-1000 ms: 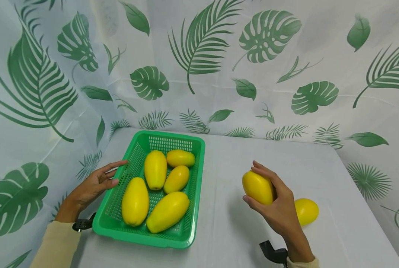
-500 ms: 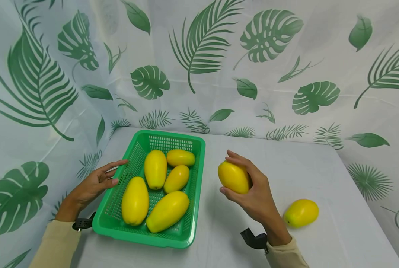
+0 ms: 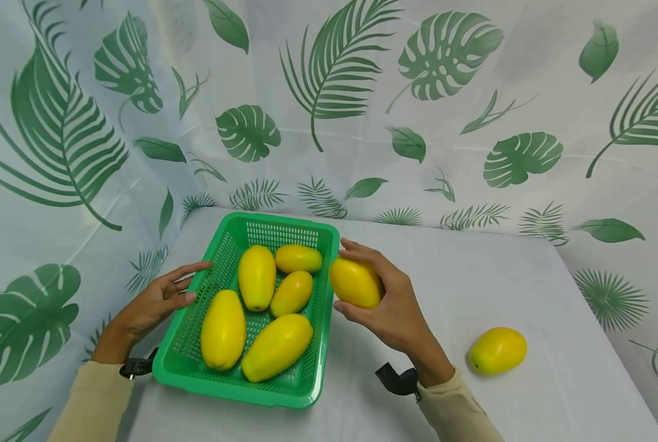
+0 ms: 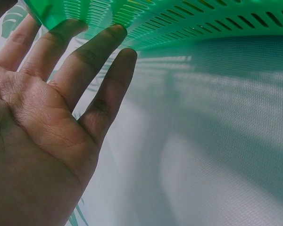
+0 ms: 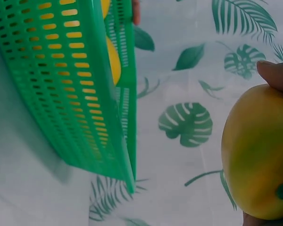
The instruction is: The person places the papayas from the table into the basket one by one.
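Observation:
My right hand [image 3: 387, 294] grips a yellow papaya [image 3: 356, 282], thumb below and fingers over its top, at the right rim of the green plastic basket [image 3: 320, 380]. In the right wrist view the held papaya [image 5: 259, 155] shows a greenish patch and a dark stem end, apart from the basket wall [image 5: 61, 94]. Across the basket, my left hand [image 3: 154, 307] has its fingers extended at the left rim. The left wrist view shows that hand [image 4: 52, 108] with its fingertips against the slotted wall. Several papayas lie inside the basket, among them a long one [image 3: 276, 348].
Another yellow papaya [image 3: 497, 351] lies on the white-covered table [image 3: 528, 282] at the right. Leaf-printed white sheets [image 3: 351, 166] rise behind the table and along its sides.
My right hand has moved left with the papaya, from above the table's right part to the basket's right rim. The left hand has stayed at the left rim.

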Demonstrator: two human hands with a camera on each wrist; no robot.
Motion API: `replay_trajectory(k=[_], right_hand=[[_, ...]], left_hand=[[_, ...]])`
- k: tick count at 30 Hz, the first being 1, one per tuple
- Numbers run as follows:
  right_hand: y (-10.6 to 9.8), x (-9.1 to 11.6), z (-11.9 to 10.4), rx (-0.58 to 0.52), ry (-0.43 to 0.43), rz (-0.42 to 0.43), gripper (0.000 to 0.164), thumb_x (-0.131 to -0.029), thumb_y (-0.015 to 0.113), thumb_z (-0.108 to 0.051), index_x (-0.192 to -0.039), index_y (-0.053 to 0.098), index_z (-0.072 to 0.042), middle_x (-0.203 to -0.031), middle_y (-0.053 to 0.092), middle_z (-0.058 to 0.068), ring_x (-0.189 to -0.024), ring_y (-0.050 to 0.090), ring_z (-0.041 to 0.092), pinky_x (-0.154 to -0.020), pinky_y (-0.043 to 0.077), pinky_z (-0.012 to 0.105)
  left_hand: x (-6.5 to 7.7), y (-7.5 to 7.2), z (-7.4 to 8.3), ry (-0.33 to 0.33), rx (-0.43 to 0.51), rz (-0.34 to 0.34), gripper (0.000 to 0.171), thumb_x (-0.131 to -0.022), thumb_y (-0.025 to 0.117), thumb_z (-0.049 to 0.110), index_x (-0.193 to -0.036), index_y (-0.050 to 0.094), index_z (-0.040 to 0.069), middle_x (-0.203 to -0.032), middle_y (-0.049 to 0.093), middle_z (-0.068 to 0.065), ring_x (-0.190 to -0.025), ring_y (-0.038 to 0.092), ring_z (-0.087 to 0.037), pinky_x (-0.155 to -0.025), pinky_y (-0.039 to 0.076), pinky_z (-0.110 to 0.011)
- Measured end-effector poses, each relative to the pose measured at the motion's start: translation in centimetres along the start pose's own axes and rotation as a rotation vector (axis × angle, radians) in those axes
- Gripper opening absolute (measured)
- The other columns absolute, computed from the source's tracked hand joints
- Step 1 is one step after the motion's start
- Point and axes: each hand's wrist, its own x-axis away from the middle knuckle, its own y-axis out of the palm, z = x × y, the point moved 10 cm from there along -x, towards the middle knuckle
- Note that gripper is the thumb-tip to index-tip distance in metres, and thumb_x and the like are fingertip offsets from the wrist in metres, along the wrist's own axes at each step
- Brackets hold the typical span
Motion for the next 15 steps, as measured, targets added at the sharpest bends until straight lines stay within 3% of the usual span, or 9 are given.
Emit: replay_trajectory(k=[15], right_hand=[[4.2, -2.5, -1.9, -0.026, -0.1, -0.177, 0.074, -0.086, 0.09, -0.015, -0.15, 0.056, -0.028, -0.163, 0.049, -0.009, -0.148, 0.051, 0.017, -0.113, 0.053, 0.041]], left_hand=[[0.0, -0.1, 0.0, -0.025, -0.013, 0.015, 0.061, -0.11, 0.055, 0.009, -0.167, 0.036, 0.017, -0.174, 0.031, -0.014, -0.142, 0.041, 0.007, -0.104, 0.051, -0.023]])
